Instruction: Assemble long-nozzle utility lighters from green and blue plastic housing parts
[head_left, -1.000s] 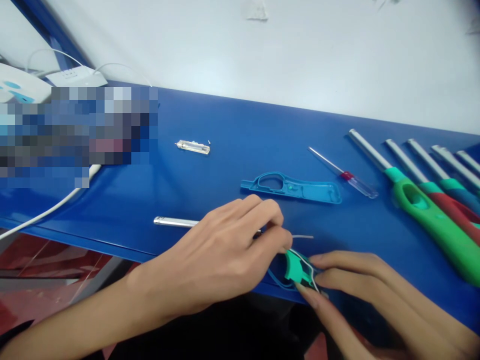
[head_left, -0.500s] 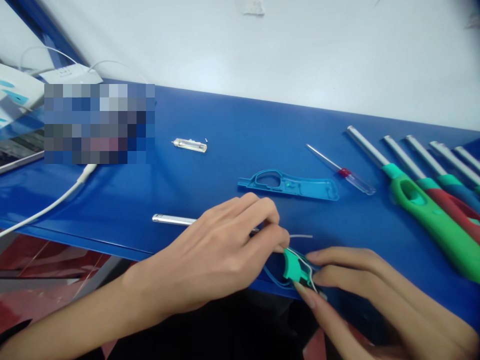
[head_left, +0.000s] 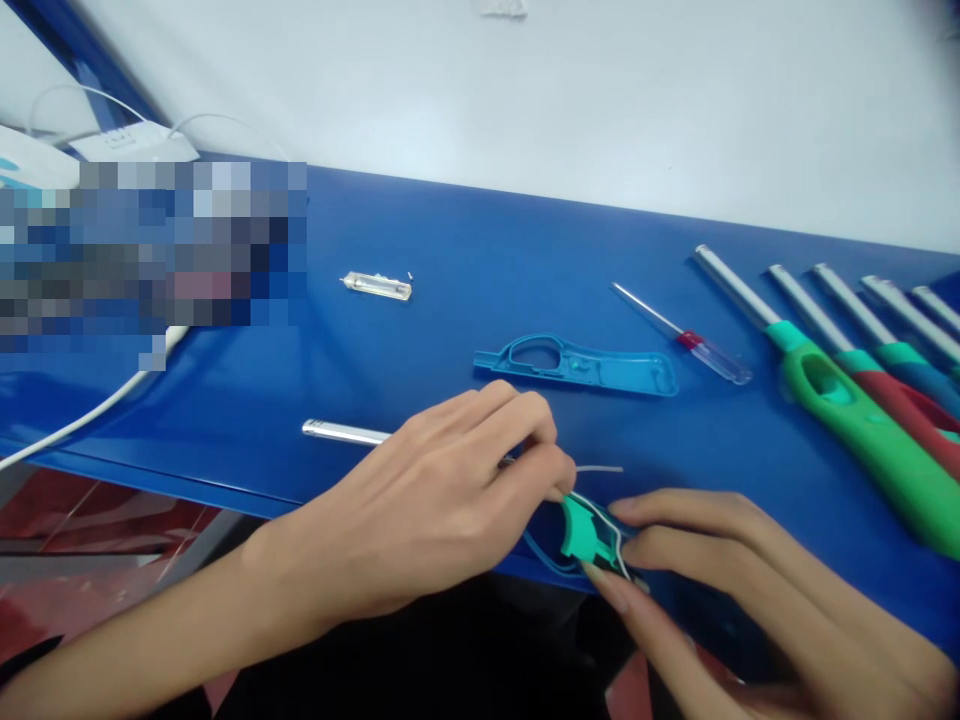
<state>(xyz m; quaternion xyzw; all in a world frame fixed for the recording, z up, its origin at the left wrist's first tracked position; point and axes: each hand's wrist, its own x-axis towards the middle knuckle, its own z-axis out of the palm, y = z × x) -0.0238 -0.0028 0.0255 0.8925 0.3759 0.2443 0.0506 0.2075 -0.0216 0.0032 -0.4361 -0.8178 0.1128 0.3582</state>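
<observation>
A blue lighter half-shell (head_left: 547, 560) lies open at the table's front edge, a green trigger (head_left: 581, 530) in it. My right hand (head_left: 697, 560) grips its handle end between thumb and fingers. Along the trigger runs a thin white wire (head_left: 616, 540). My left hand (head_left: 465, 490) reaches over the shell, fingers closed in a pinch on the wire by the trigger's upper end; the fingertips are partly hidden. A loose white end (head_left: 600, 469) sticks out beyond them. From under this hand a metal tube (head_left: 345, 432) points left. The other blue half-shell (head_left: 622, 372) lies behind.
A screwdriver (head_left: 705, 355) with a clear handle lies right of the half-shell. Several long lighters, including a green one (head_left: 862, 440), line the right side. A small clear fuel tank (head_left: 377, 286) rests farther back. A white cable (head_left: 97, 415) crosses the left side.
The view has shifted very slightly. Both hands keep their grips and the lighter parts stay in place.
</observation>
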